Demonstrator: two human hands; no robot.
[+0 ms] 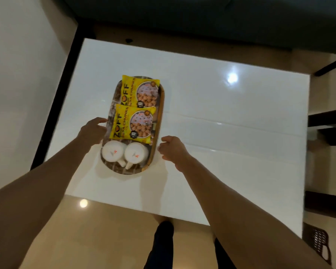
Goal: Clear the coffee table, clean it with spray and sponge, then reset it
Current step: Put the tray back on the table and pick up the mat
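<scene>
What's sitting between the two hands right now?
In the head view, the near end of the oval tray lies between the left hand and the right hand, carrying two white cups and the nearer yellow packet.

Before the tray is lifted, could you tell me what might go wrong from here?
The two white cups stand loose at the tray's near end; a tilt could slide them off. The yellow packets lie stacked and overlapping, so they may slip. The right hand is not yet on the rim; a one-sided lift could tip everything.
</scene>
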